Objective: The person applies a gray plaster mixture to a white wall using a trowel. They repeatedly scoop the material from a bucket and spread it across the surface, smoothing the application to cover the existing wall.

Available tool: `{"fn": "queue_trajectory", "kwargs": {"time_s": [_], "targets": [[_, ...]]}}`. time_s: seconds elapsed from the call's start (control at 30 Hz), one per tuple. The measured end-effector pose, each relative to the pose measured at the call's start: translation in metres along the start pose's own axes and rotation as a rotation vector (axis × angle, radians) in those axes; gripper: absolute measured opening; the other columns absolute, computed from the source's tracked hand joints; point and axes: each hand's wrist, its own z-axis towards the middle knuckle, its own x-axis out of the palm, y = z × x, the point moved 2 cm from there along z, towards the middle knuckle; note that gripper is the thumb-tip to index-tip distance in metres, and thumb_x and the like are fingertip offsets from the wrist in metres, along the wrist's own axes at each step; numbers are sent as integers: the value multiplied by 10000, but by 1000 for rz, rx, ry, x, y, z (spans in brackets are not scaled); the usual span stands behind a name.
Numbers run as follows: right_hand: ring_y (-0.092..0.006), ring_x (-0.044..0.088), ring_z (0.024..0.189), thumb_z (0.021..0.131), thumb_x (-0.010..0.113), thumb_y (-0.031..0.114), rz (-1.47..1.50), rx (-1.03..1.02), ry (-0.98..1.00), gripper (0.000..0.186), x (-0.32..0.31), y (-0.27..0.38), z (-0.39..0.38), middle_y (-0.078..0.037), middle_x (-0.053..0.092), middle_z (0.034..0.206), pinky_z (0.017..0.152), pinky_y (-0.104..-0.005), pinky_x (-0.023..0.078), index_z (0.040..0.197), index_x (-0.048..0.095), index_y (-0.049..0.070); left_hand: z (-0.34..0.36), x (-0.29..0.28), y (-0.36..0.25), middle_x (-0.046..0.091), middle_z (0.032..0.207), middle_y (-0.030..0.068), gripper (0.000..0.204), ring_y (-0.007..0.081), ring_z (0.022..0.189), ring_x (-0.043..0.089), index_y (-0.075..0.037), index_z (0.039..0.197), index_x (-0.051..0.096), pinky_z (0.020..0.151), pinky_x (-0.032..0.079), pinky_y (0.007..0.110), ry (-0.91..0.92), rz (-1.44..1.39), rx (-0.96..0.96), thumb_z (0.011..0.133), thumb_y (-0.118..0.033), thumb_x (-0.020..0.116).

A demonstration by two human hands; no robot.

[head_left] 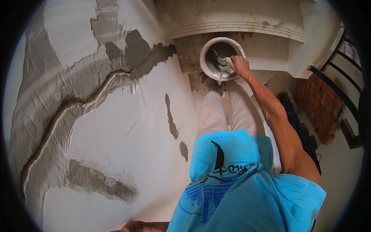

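Observation:
Ahead of my feet stands a round, pale bucket point(203, 61) with grey wet mortar point(213, 62) inside. My right hand point(240, 65) is over its right rim, fingers closed around the light handle of a trowel point(228, 60). The trowel's metal end reaches down into the bucket, partly lost in the mortar. At the lower edge, beside the wall, my left hand point(140, 227) shows only in part; its fingers cannot be made out. Along the white wall point(112, 135) on my left, grey mortar patches point(104, 179) surround a long jagged crack point(65, 104).
Pale steps point(232, 19) rise beyond the bucket, beside a white post point(313, 42). Over on the right are a black metal railing point(336, 81), stacked red bricks point(317, 104) and dark objects point(295, 120) on a lower level. My sandalled foot point(208, 82) is close to the bucket.

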Motion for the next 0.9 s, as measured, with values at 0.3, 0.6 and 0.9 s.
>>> {"fn": "queue_trajectory", "kwargs": {"time_s": [0.3, 0.6, 0.9], "targets": [[-409, 711, 972, 755, 737, 171, 106, 78, 14, 435, 22, -11, 9, -217, 749, 1016, 865, -500, 571, 1168, 748, 33, 2, 0, -2, 383, 1543, 275, 752, 405, 1427, 381, 68, 1522, 362, 1146, 344, 559, 53, 96, 40, 1025, -443, 600], [-366, 739, 934, 755, 717, 216, 454, 253, 299, 424, 37, -18, 4, -229, 759, 960, 858, -435, 563, 1141, 782, 53, 0, 2, 0, 398, 1538, 264, 723, 381, 1423, 392, 70, 1545, 321, 1138, 347, 547, 59, 35, 58, 1040, -382, 574], [-137, 627, 636, 725, 602, 154, 649, 73, 137, 525, 43, -46, -28, -98, 737, 890, 573, -303, 514, 1210, 764, 36, 1, 2, 5, 412, 1527, 289, 698, 415, 1408, 405, 96, 1497, 407, 1127, 362, 543, 59, 203, 155, 1056, -433, 523]]}}
